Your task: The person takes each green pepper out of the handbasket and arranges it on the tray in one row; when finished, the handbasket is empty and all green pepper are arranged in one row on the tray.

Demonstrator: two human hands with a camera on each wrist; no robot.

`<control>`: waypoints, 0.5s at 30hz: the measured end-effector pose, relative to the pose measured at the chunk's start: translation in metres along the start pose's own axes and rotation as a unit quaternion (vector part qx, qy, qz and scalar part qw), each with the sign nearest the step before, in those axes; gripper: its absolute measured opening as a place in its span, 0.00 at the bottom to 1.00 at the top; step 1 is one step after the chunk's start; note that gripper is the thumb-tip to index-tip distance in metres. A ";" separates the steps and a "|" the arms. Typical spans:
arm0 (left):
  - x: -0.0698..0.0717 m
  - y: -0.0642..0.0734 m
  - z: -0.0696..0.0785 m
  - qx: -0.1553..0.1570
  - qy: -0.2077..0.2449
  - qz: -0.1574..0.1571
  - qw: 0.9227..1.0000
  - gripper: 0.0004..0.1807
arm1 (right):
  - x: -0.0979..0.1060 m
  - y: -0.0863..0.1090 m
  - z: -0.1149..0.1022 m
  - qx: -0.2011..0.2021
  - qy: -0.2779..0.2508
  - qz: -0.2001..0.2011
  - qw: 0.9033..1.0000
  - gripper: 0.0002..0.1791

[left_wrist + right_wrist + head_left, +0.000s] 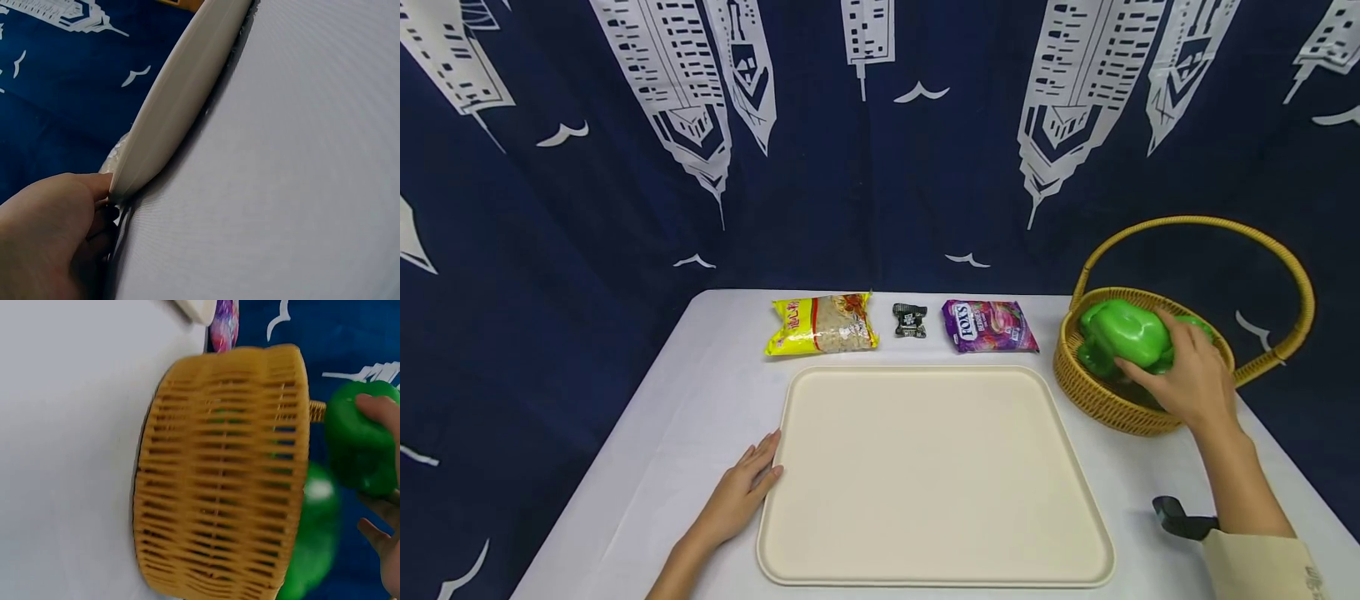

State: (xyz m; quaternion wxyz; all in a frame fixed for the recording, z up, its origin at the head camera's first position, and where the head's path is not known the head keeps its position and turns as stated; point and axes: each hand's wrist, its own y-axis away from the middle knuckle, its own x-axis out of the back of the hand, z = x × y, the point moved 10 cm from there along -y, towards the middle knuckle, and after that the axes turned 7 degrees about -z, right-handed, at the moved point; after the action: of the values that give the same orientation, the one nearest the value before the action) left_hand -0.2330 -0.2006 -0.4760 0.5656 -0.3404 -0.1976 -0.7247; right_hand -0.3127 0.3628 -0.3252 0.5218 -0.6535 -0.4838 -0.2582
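Observation:
My right hand [1193, 371] grips a shiny green bell pepper [1126, 330], thumb on one side and fingers on the other. The right wrist view has this pepper above the rim of a woven wicker basket [219, 475]. Another green bell pepper [317, 531] lies in the basket, partly hidden behind its wall. At the left side of a cream tray [932, 475], my left hand [739, 496] rests with extended fingers against the edge. Up close, the left thumb [97, 184] touches the tray's rim, while the other fingers are in shadow.
Along the table's back lie a yellow noodle packet [823, 323], a small black wrapped packet [910, 320] and a purple Fox's candy bag [990, 326]. The basket's tall handle [1195, 221] arches up at the right. A black strap piece [1180, 521] is by the right forearm.

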 end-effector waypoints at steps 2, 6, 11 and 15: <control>-0.001 0.001 0.000 0.003 0.000 0.000 1.000 0.30 | 0.005 0.004 -0.009 0.011 -0.028 0.033 0.999 0.50; 0.000 0.002 0.000 0.001 0.001 0.005 1.000 0.30 | 0.009 0.010 -0.030 0.042 -0.082 0.070 0.993 0.51; 0.002 0.002 -0.002 -0.005 0.007 0.012 1.000 0.30 | 0.001 0.012 -0.062 0.084 -0.126 0.061 0.987 0.56; 0.003 0.000 -0.005 -0.005 0.014 0.012 1.000 0.30 | -0.007 0.010 -0.085 0.111 -0.151 0.059 0.981 0.55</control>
State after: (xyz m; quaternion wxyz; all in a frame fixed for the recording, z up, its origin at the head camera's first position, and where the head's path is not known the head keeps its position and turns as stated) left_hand -0.2343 -0.2059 -0.4775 0.5750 -0.3355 -0.1818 -0.7237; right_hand -0.2924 0.2814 -0.3084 0.5258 -0.6504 -0.5436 -0.0703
